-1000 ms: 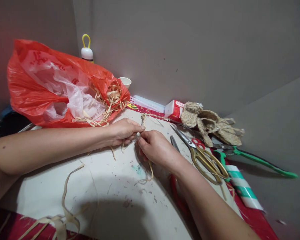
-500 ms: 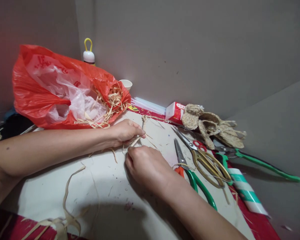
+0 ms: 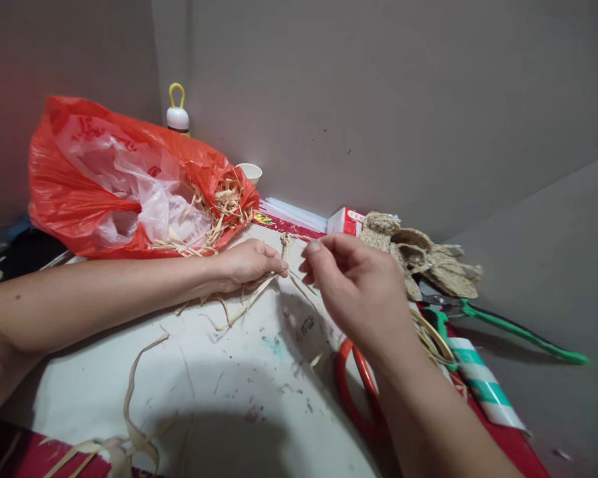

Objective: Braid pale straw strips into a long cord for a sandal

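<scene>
My left hand point(image 3: 256, 261) is closed in a pinch on a short braid of raffia point(image 3: 286, 247) above the table. Loose pale strands point(image 3: 252, 302) hang from the pinched spot, fanning to both sides. My right hand point(image 3: 351, 279) is raised just right of the braid, with its fingers loosely curled and a gap between thumb and fingers. I see no strand held in it. Under my right forearm an orange scissor handle point(image 3: 346, 388) shows; the blades are hidden. Gold scissor handles point(image 3: 431, 338) stick out past the forearm.
A red plastic bag point(image 3: 70, 186) with raffia scraps point(image 3: 229, 192) lies at the back left. Behind stand a white cup point(image 3: 250, 172) and a bottle point(image 3: 178, 119). Woven pieces point(image 3: 438, 262), green-handled pruners point(image 3: 523, 332) and a striped roll point(image 3: 486, 382) lie right. Raffia ribbons point(image 3: 132, 411) lie in front.
My right hand has risen and moved right, away from the strands, and its fingers have loosened. It now covers the scissor blades. My left hand stays pinched on the braid.
</scene>
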A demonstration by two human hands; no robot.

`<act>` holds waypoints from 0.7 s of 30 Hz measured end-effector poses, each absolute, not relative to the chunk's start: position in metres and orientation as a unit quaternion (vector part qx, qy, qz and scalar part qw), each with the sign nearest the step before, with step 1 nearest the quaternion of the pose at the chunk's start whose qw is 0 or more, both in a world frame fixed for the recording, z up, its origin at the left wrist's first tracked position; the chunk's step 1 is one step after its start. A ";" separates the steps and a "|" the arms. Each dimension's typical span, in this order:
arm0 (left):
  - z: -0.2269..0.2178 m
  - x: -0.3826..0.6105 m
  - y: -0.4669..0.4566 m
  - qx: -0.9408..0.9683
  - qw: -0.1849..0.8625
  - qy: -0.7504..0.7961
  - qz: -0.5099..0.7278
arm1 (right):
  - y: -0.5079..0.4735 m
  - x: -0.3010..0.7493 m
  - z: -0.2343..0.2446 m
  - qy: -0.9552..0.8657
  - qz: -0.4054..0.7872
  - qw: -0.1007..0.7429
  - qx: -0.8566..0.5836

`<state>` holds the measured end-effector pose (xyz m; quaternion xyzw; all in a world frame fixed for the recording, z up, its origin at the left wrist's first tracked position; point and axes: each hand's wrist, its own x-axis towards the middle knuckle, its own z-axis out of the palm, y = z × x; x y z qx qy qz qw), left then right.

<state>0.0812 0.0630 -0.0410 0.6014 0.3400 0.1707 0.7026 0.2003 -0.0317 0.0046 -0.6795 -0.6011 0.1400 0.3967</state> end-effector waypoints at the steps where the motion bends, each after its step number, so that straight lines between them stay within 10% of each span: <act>1: -0.041 0.081 0.063 0.607 0.698 0.341 0.169 | -0.022 0.209 -0.002 -0.580 0.160 0.399 -0.692; 8: -0.042 0.078 0.062 0.650 0.684 0.292 0.153 | 0.002 0.222 -0.038 -0.439 0.564 0.321 -0.622; 21: -0.035 0.075 0.077 0.731 0.612 0.285 0.100 | 0.005 0.238 -0.034 -0.414 0.646 0.303 -0.565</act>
